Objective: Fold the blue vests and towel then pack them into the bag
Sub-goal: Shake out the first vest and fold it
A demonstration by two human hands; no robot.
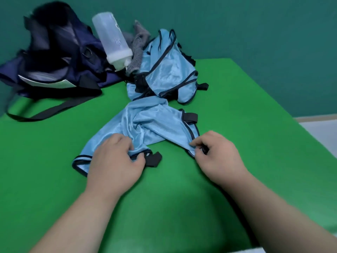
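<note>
My left hand (114, 161) pinches the hem of the near vest (145, 123) by a black tab. My right hand (218, 157) pinches its right edge. Both are clamped on cloth, I judge to spread it flat for folding. It lies crumpled mid-surface (54, 179), shiny pale blue with dark piping. A far vest (167, 70) is heaped beside the grey towel (136, 50); the navy bag (54, 57) sits far left.

Showing as a bare left forearm (82, 209) and right forearm (271, 207), uncovered right to the lower frame edge. Ending in a broad left hand (114, 161) and right hand (220, 157) with short, rounded fingers. Appearing slightly blurred, hiding finer detail.
</note>
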